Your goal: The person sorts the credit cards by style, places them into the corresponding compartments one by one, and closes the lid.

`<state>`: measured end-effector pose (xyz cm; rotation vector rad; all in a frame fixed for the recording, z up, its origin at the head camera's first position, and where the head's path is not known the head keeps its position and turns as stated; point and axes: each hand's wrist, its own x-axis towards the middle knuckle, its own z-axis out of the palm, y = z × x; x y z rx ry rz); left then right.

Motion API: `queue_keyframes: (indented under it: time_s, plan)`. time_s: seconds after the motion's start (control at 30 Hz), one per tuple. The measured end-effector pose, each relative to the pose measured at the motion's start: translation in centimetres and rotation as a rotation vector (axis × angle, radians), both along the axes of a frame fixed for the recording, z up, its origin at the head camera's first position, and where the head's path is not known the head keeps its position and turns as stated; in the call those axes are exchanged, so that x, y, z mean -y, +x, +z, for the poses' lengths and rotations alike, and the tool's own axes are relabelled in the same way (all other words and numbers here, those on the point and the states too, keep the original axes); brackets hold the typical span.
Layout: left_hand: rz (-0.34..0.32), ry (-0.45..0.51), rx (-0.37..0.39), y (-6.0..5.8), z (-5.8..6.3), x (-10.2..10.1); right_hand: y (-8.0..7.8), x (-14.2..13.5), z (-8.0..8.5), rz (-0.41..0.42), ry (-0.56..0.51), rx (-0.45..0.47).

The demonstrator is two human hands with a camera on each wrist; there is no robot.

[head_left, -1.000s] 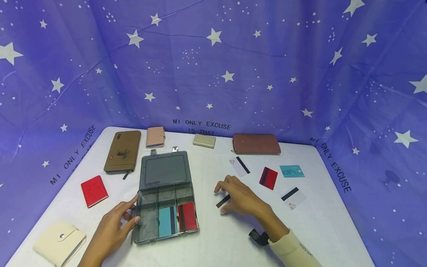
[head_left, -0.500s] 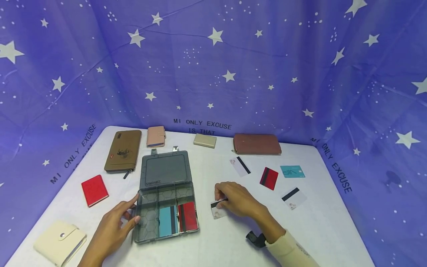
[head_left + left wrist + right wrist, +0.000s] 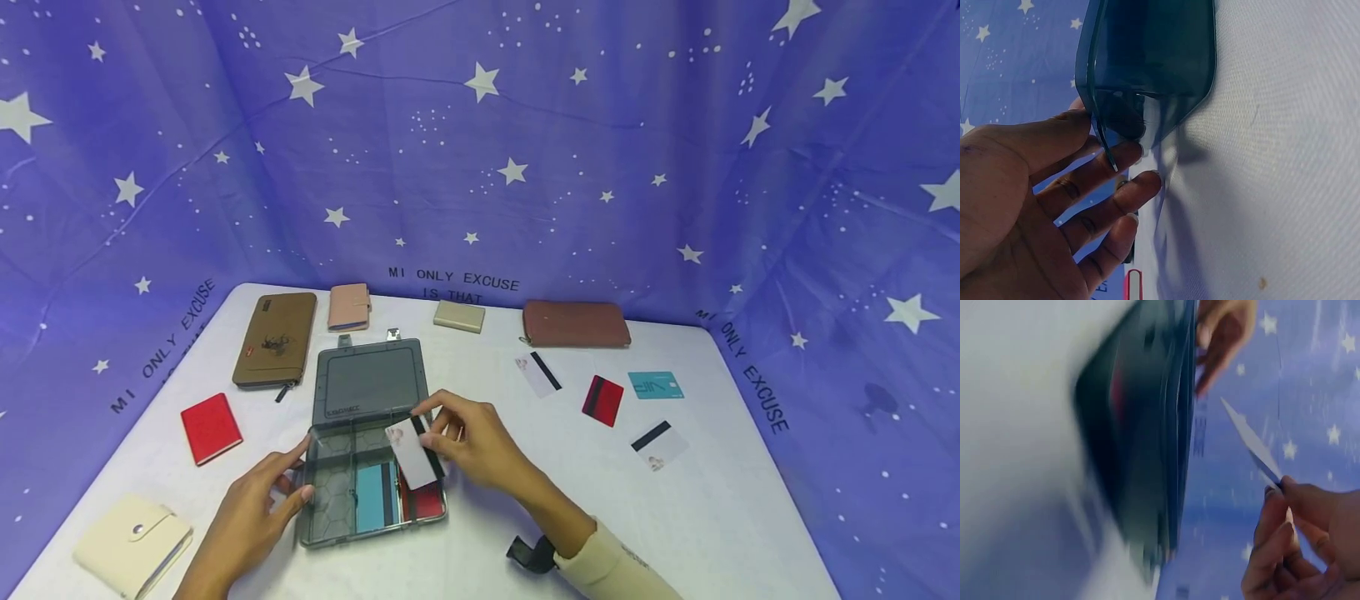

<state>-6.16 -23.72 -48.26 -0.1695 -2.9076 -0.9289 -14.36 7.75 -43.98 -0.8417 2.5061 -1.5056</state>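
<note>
My right hand (image 3: 480, 437) pinches a white card (image 3: 411, 454) with a black stripe by its striped edge. The card is tilted above the right side of a dark see-through compartment box (image 3: 330, 500), partly covering the red card (image 3: 426, 502) lying in it. A blue card (image 3: 375, 497) lies in the middle front compartment. The box's lid (image 3: 372, 379) is folded back. My left hand (image 3: 251, 512) holds the box's left edge; in the left wrist view the box wall (image 3: 1147, 56) passes between thumb and fingers. The right wrist view shows the white card (image 3: 1250, 440) edge-on, between thumb and fingertips.
At right lie two striped white cards (image 3: 538, 373) (image 3: 660, 446), a red card (image 3: 603, 401) and a blue card (image 3: 656, 385). Wallets stand round the edges: brown (image 3: 276, 340), pink (image 3: 349, 307), gold (image 3: 458, 317), reddish-brown (image 3: 576, 324), red (image 3: 212, 428), cream (image 3: 133, 546).
My right hand has picked the white card up off the table and carried it left, over the box. The left hand has stayed at the box's edge.
</note>
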Motion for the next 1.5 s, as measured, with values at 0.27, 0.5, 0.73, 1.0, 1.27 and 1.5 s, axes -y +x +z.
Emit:
queue_keyframes:
  time_s: [0.27,0.5,0.73,1.0,1.27,1.5]
  plan:
    - [0.003,0.004,0.017,-0.1,-0.2,0.0,1.6,6.2,-0.8,-0.002,0.051,0.172]
    - [-0.001,-0.011,0.034,-0.2,-0.3,0.1,1.7,9.0,-2.1,-0.029,0.201,0.092]
    - [0.014,-0.008,0.046,-0.2,0.1,0.0,0.0,6.7,-2.7,-0.016,0.164,0.025]
    - [0.009,0.002,0.009,-0.1,0.2,0.1,-5.9,0.5,-2.9,-0.228,0.122,0.037]
    - [0.007,0.004,0.017,-0.1,0.2,0.1,-10.9,-7.6,-3.6,-0.465,0.201,0.064]
    - [-0.007,0.005,-0.007,0.0,0.2,0.1,-11.9,-11.9,-4.1,-0.605,0.379,0.025]
